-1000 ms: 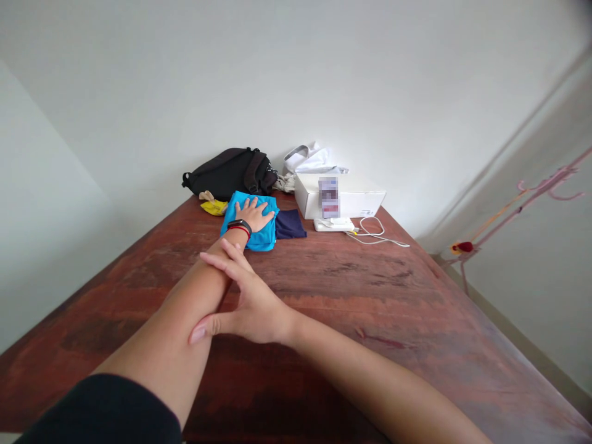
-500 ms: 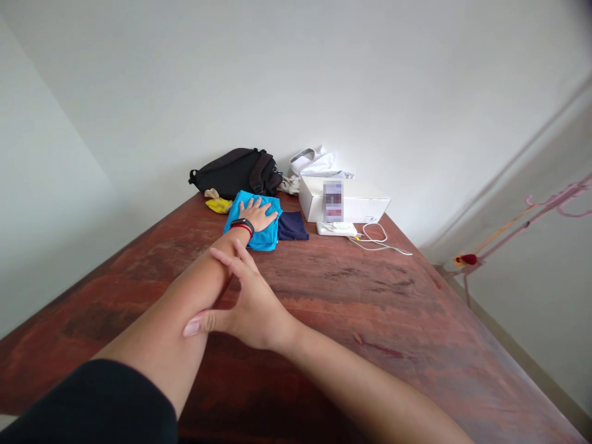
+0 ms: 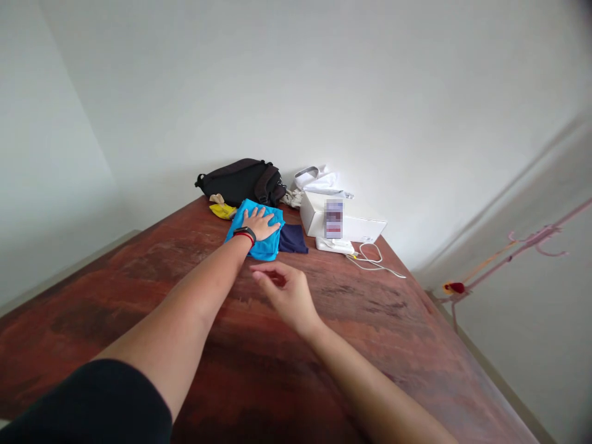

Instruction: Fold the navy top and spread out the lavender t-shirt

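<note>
My left hand (image 3: 259, 226) lies flat with fingers spread on a folded bright blue cloth (image 3: 267, 251) at the far part of the table. A dark watch (image 3: 246, 232) and a red band circle that wrist. Just right of the blue cloth, partly against it, is a folded navy cloth (image 3: 294, 239). My right hand (image 3: 289, 296) hovers over the bare wood, beside my left forearm and nearer to me than the cloths. Its thumb and index fingertips come together in a pinch, and I see nothing between them.
On the brown wooden table (image 3: 185, 271) a black backpack (image 3: 235, 184) and a yellow item (image 3: 222, 211) sit beyond the cloths. To the right are a white box (image 3: 365, 227), a white device (image 3: 333, 246) with a cable (image 3: 377, 266), and white fabric (image 3: 319, 180). A pink rack (image 3: 527, 246) stands beyond the edge.
My right hand has left my left forearm and moved right, its spread fingers closing into a pinch. My left hand stays on the blue cloth. The view has tilted slightly.
</note>
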Tool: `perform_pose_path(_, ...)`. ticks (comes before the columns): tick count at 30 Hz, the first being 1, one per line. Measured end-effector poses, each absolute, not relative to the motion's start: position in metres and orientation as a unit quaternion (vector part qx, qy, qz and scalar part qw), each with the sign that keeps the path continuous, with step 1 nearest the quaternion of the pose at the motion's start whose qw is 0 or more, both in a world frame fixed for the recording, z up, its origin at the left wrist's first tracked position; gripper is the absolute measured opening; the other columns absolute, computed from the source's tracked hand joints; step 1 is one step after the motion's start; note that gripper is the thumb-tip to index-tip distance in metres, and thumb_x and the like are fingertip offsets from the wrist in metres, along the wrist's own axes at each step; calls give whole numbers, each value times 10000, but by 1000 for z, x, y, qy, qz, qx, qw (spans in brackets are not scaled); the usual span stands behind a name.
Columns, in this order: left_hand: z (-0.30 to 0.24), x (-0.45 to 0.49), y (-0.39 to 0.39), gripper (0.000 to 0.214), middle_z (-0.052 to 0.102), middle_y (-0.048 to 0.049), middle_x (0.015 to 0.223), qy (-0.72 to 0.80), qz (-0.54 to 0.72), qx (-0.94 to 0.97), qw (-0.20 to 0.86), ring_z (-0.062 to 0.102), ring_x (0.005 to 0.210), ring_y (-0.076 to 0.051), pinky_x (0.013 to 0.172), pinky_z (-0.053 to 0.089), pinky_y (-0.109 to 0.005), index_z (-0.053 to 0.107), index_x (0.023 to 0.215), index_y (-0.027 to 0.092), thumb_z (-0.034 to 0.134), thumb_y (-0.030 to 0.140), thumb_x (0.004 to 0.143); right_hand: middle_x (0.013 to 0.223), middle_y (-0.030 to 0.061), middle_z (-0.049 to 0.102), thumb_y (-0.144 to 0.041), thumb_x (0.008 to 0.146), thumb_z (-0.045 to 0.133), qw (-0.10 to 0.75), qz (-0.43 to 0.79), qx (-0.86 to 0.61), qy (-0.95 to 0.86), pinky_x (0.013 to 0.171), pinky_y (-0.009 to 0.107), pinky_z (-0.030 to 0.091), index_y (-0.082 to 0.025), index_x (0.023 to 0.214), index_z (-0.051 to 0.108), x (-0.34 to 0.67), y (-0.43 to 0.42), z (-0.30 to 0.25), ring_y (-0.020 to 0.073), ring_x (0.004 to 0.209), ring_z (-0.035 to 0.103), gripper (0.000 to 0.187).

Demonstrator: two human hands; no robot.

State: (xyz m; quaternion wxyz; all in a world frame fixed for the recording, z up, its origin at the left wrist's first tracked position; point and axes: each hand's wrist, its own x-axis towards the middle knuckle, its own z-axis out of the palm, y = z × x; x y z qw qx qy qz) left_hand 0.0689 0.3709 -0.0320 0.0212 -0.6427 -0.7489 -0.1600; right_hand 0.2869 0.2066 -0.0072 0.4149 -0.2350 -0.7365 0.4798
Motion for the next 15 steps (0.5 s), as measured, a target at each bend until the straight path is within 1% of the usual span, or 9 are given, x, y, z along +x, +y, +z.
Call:
perform_pose_path(1, -33, 69, 373, 538, 419, -52, 1588, -751, -158, -641, 29, 301, 1473, -373, 1166, 203, -633, 560, 1408, 355, 460, 630, 957, 888, 74, 785, -438, 894, 674, 420, 474, -260, -729, 786, 339, 590, -186, 902, 747, 296, 216, -14, 213, 808, 740, 263)
perform_pose_path(3, -36, 70, 377, 633, 335, -44, 1640, -755, -148, -637, 40, 232, 1504, -367, 1180, 118, -638, 529, 1446, 355, 372, 701, 939, 723, 53, 745, -477, 891, 671, 437, 482, -302, -697, 689, 313, 577, -179, 835, 684, 316, 234, -31, 196, 679, 713, 303)
perform_pose_path(4, -37, 70, 378, 655, 314, -40, 1651, -757, -142, -636, 42, 221, 1507, -360, 1182, 102, -633, 522, 1453, 358, 341, 715, 935, 666, 37, 717, -503, 876, 681, 444, 489, -314, -682, 627, 299, 561, -182, 829, 654, 326, 241, -41, 186, 610, 686, 326)
perform_pose_path(6, -38, 69, 380, 653, 314, -35, 1651, -757, -138, -637, 43, 230, 1501, -350, 1184, 107, -615, 532, 1448, 360, 318, 709, 939, 604, 14, 674, -542, 873, 677, 449, 482, -333, -674, 574, 272, 521, -186, 814, 620, 344, 250, -60, 166, 552, 644, 365)
perform_pose_path(8, -37, 70, 378, 640, 336, -45, 1640, -754, -143, -639, 48, 251, 1488, -350, 1187, 121, -594, 553, 1437, 336, 309, 677, 955, 561, 5, 647, -589, 885, 643, 448, 478, -344, -673, 551, 260, 488, -195, 772, 586, 355, 253, -76, 151, 509, 604, 414)
perform_pose_path(10, -33, 71, 376, 629, 368, -69, 1621, -753, -149, -639, 55, 277, 1474, -357, 1189, 142, -582, 581, 1417, 292, 299, 637, 974, 565, 15, 647, -627, 904, 593, 437, 478, -344, -680, 567, 262, 487, -197, 732, 569, 360, 253, -87, 148, 516, 596, 464)
perform_pose_path(13, -22, 79, 371, 596, 418, -94, 1587, -750, -158, -638, 69, 282, 1474, -374, 1187, 164, -587, 624, 1369, 239, 279, 562, 1005, 572, 16, 645, -638, 936, 535, 446, 475, -338, -679, 605, 265, 493, -185, 762, 601, 361, 251, -92, 147, 539, 597, 490)
perform_pose_path(15, -16, 89, 363, 560, 429, -88, 1582, -741, -165, -646, 83, 252, 1498, -358, 1208, 164, -551, 620, 1370, 226, 285, 506, 1019, 569, 10, 640, -635, 951, 511, 443, 483, -330, -679, 605, 261, 486, -174, 799, 629, 361, 250, -91, 145, 536, 596, 499)
